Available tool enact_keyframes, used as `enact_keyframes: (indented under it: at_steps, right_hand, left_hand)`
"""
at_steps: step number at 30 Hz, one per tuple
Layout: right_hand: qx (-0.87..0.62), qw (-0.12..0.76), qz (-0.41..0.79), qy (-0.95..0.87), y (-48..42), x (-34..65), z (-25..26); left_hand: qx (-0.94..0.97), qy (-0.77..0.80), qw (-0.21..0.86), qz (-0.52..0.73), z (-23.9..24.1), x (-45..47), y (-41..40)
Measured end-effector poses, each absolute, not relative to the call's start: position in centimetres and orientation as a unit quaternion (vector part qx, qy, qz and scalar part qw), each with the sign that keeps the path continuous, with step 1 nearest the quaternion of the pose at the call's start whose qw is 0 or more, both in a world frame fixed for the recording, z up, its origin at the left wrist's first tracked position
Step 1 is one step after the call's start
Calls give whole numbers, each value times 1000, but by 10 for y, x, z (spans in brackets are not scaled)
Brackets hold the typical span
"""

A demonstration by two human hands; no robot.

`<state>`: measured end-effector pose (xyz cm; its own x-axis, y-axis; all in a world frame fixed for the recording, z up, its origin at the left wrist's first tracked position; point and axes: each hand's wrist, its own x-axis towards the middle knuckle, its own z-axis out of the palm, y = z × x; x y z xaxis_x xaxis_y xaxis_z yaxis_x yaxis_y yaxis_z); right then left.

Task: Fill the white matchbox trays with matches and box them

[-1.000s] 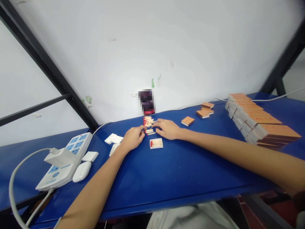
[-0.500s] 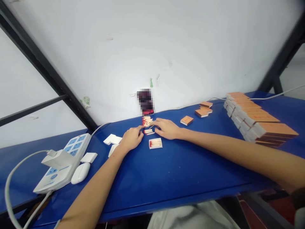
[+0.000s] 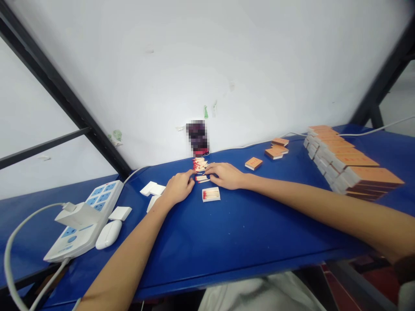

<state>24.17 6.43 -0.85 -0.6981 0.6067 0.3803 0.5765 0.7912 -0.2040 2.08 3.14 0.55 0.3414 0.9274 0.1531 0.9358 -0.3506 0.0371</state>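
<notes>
A pile of loose red-headed matches lies by the wall. Below it is a short row of matches, and nearer me a small white matchbox tray holds several more. My left hand rests on the table left of the row. Its index finger points at the red heads, with the thumb apart from it. My right hand comes in from the other side, index fingertip on or beside a match just under the pile and thumb near the row's plain ends. I see neither hand gripping anything.
Several white pieces lie beside my left wrist. Farther left are a power strip with a charger and a white earbud case. Orange matchboxes lie at right, with a large stack beyond. A phone leans on the wall.
My right index finger has come down and toward me, from the pile's edge to the gap above the row. A match that was tilted there now lies flatter. My left hand barely moved.
</notes>
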Motion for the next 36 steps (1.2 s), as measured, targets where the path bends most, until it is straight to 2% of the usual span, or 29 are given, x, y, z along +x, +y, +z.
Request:
enact_keyframes:
  at_steps: [20,29,32,36]
  right_hand:
    - [-403,197,28,-893,58,241,-5]
    - [-317,172,46,-932,58,243,-1]
    - [-295,195,62,-933,57,244,-1]
    - [-341,247,56,-905,57,244,-3]
  left_hand:
    - [-823,-557,9,-106,6,19,33]
    - [-837,-535,-4,-112,4,18,34]
    - [-839,-529,-7,-125,3,18,34]
    - [-833,-536,1,-139,2,18,35]
